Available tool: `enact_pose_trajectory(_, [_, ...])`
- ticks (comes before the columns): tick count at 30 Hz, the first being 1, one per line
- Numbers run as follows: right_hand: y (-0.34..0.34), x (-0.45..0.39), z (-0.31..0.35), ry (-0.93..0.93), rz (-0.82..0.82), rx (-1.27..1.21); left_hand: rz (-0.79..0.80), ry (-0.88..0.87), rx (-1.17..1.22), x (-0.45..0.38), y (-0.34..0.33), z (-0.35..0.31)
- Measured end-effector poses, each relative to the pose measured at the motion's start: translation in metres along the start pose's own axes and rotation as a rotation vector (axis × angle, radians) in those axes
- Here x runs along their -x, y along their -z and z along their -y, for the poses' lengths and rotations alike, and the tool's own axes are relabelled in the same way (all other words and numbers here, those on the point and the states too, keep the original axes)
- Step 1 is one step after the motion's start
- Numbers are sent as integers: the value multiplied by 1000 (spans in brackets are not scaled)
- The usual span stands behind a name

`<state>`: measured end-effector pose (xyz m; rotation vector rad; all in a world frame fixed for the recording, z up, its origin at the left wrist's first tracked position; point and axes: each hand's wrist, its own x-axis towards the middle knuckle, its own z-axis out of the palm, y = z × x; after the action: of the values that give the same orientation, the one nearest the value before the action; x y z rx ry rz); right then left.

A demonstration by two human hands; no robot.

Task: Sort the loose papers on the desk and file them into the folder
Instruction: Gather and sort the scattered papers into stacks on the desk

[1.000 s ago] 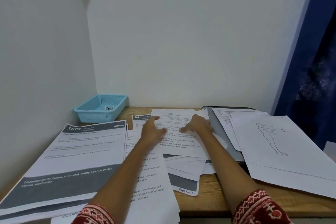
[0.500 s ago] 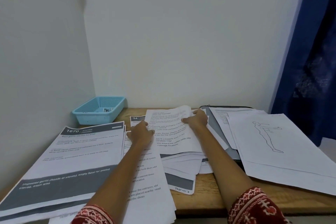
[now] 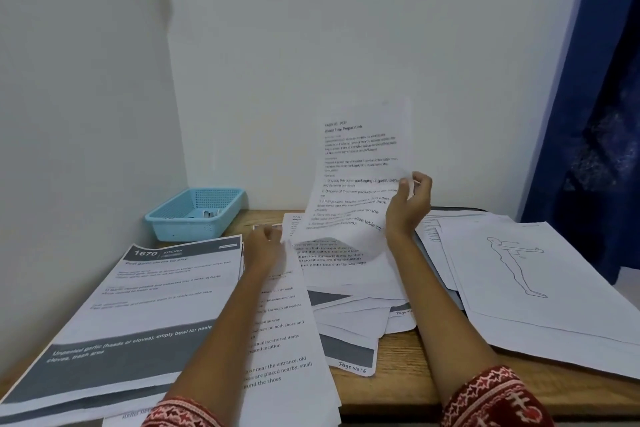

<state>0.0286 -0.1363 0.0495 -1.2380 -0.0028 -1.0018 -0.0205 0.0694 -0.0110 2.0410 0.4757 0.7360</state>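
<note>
Up went the top sheet (image 3: 360,163), which half a second ago lay flat on the middle pile!

Right hand (image 3: 412,204) pinched that printed page by its right edge, lifting it nearly upright against the white wall while its bottom edge curled onto the loose papers (image 3: 346,274) below. Left hand (image 3: 265,246) rested on the pile's left edge; whether it gripped a sheet I could not tell. One grey-banded stack (image 3: 138,305) sat at left, one long text sheet (image 3: 284,340) ran under the left forearm. One dark folder (image 3: 450,210) lay at right on the wooden desk (image 3: 398,388), mostly buried beneath one figure drawing (image 3: 519,270) and more pages. One blue perforated plastic basket (image 3: 197,211) sat in the corner.
</note>
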Motion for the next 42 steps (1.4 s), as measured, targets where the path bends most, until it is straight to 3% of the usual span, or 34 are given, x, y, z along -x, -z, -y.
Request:
enact_pose_trajectory(2, [2, -3, -4, -178, -20, -83, -24, 65, 205, -2, 7, -5])
enact_pose_trajectory(5, [0, -5, -13, -402, 177, -47, 2, 293, 675, 4, 24, -23])
enact_pose_trajectory(9, [-2, 12, -13, -403, 632, 101, 392, 374, 908, 10, 45, -29])
enact_pose_trajectory(10, [-3, 17, -12, -337, 754, 185, 436, 363, 881, 10, 48, -29])
enact_pose_trajectory(12, [-2, 21, -14, -130, 884, 515, 317, 338, 644, 6, 46, -20])
enact_pose_trajectory(15, [5, 18, -23, 38, 810, 1148, 34, 267, 201, -1, 44, -2])
enact_pose_trajectory(17, [12, 18, -31, 40, 854, 1330, 12, 256, 87, -4, 44, 7])
enact_pose_trajectory(20, [16, 21, -35, 4, 933, 1378, 60, 320, 125, -5, 43, 10])
enact_pose_trajectory(29, [15, 23, -28, -80, 907, 1345, 75, 342, 175, -6, 42, 10])
enact_pose_trajectory(34, [12, 20, -31, -258, 886, 1160, 80, 349, 168, -4, 42, 9])
enact_pose_trajectory(36, [8, 17, -30, -244, 720, 1012, 76, 353, 171, -4, 42, 9])
enact_pose_trajectory(39, [5, 9, -23, -91, 330, 737, 71, 372, 174, -3, 43, 8])
enact_pose_trajectory(42, [2, 5, -14, -6, 125, 399, 79, 387, 170, -4, 45, 8])
